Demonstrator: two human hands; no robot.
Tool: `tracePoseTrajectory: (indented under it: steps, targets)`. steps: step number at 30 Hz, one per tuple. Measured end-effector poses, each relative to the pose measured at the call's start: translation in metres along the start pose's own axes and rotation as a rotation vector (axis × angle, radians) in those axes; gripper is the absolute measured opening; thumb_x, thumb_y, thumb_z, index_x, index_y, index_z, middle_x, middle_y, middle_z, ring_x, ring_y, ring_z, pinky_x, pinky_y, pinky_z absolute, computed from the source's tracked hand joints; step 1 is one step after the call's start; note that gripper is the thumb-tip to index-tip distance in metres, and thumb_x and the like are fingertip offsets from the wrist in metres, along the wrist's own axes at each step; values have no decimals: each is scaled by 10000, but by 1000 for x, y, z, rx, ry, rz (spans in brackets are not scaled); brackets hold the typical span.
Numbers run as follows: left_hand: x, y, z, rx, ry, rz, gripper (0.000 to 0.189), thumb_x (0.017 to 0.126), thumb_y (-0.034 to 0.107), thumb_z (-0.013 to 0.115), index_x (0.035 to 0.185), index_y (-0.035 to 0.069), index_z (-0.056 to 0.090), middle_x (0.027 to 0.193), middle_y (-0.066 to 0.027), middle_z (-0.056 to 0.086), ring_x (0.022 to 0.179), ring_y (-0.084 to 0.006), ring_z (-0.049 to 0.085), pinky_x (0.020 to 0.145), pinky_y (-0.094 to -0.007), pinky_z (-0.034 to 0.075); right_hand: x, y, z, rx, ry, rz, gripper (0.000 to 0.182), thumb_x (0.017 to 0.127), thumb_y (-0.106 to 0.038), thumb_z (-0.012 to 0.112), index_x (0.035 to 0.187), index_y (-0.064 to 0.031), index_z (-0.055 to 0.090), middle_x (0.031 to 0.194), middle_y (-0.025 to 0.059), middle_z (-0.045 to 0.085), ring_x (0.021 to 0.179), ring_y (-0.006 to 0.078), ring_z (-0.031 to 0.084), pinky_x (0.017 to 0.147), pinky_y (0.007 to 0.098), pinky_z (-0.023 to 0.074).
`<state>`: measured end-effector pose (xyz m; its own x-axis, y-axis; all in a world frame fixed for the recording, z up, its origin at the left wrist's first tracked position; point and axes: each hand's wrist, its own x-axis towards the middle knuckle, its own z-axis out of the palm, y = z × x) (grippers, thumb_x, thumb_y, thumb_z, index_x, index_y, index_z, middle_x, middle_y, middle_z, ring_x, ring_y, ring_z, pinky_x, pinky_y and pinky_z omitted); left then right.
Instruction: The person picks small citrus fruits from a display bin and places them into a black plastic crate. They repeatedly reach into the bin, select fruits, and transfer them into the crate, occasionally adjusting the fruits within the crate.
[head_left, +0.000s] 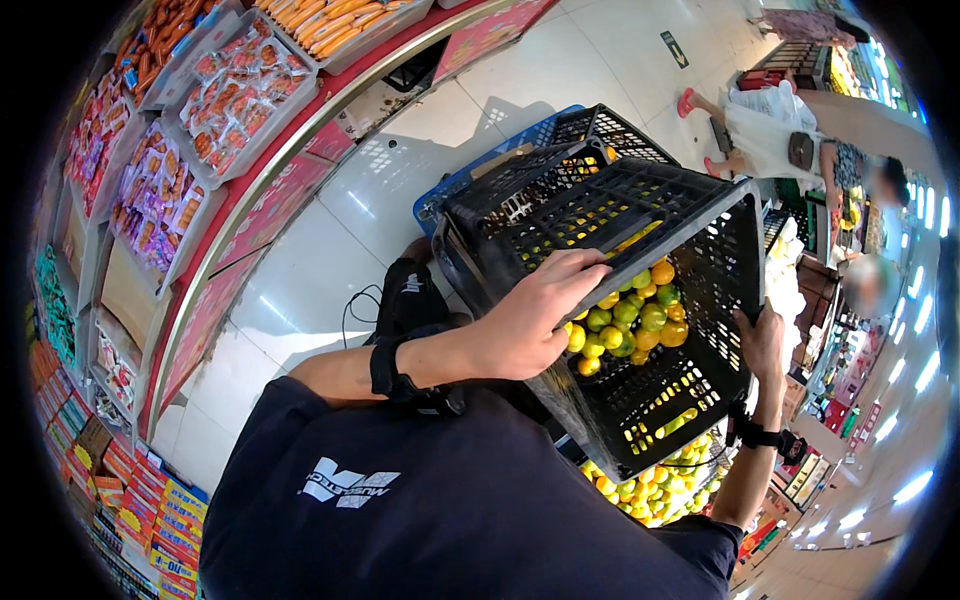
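A black plastic crate (637, 217) is tilted in front of me, with green and orange citrus fruits (637, 319) gathered inside it. My left hand (529, 315) grips the near side of its rim. At the opposite part of the rim, my right hand (761, 337) holds on, fingers partly hidden. Below the crate lies a large heap of the same kind of fruit (660, 487), partly covered by it. More black crates (517, 187) holding some fruit rest on a blue platform (427, 202) behind the tilted one.
Along the left runs a red-fronted display counter (247, 202) with clear bins of packaged snacks (240, 97). Stacked colourful boxes (142, 502) stand at the lower left. A person in a light skirt (757, 135) is at the upper right, and another person (870, 281) is farther right.
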<state>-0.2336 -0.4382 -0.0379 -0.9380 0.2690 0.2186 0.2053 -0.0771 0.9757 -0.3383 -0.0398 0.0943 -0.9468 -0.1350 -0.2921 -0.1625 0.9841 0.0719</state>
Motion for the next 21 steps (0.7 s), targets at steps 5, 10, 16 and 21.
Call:
tracePoseTrajectory:
  steps: [5,10,16,21]
  targets:
    - [15,4,-2,3,70,-8,652,693,-85,555,1339,-88,472,1390,-252,476,1330,-434,438,1118,-446,366,30,0,-16,6,-38,-17,348,866,-115,741,1111,60,566,863,256,685,797,436,661,685,458,496]
    - [38,-32,-9,53,109,-23,649,681,-78,593,1323,-99,499,1378,-266,507,1324,-422,470,1128,-440,371,81,2,7,37,-61,-115,348,865,-122,751,1096,71,578,927,263,695,893,425,675,732,446,518]
    - [79,-77,-29,29,106,-29,577,674,-88,613,1248,-100,555,1264,-272,598,1212,-380,583,1043,-395,450,136,22,56,-80,-90,-125,452,849,-251,778,1032,88,542,864,297,636,885,490,611,734,514,478]
    - [81,-85,-38,29,91,-53,577,661,-70,610,1237,-98,567,1217,-275,619,1179,-389,589,1007,-384,463,136,22,61,-119,-103,-133,407,892,-248,726,1068,66,534,938,321,658,930,501,626,764,510,495]
